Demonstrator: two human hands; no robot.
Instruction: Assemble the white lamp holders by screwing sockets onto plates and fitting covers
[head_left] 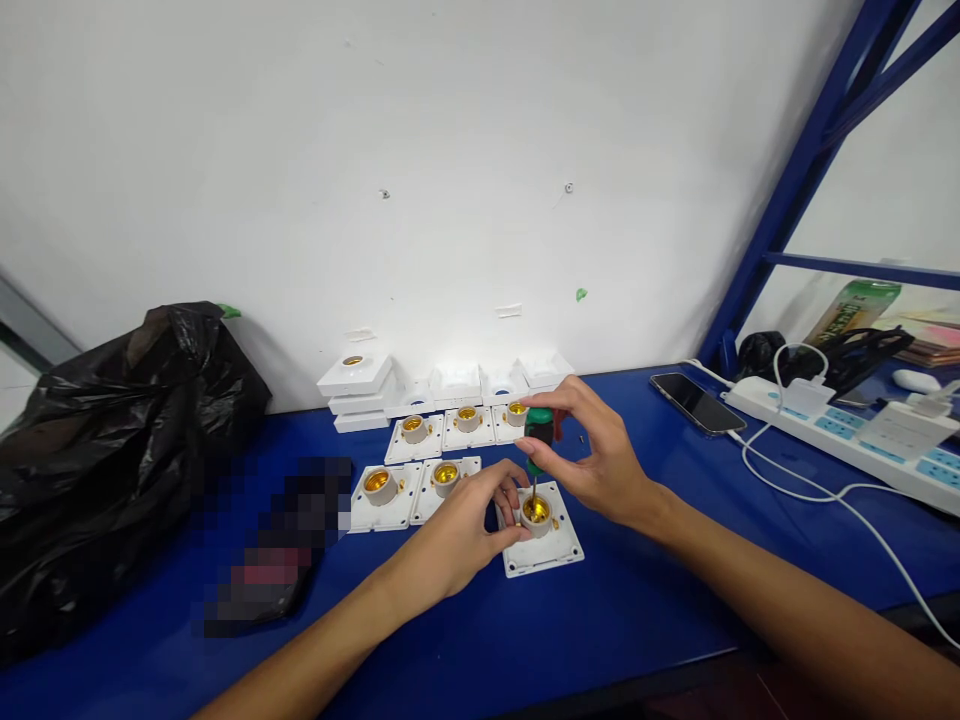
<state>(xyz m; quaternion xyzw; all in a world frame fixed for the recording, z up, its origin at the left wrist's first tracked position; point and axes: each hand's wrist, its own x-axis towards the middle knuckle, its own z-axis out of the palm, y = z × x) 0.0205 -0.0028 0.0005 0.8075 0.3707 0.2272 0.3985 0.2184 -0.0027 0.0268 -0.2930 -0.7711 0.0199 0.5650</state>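
On blue tabletop (637, 610), R hand (604, 455) clamps its grip on green-and-black-handled screwdriver (539, 428), upright in gold-lined socket (545, 527), L hand (466, 520) pinching square white plastic base (544, 555), prob. steadying it.

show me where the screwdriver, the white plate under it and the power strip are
Screwdriver (539, 428): head view, on its handle
White plate (552, 550): head view, on its bare near part
Power strip (834, 421): head view, on its socketed top

a small assembly workshop is suggested by the blue workbench (645, 600) set against a marked white wall (465, 130). lamp sockets (380, 487) are laid out in rows, white covers (356, 378) are stacked, and a screwdriver (538, 430) is held upright.
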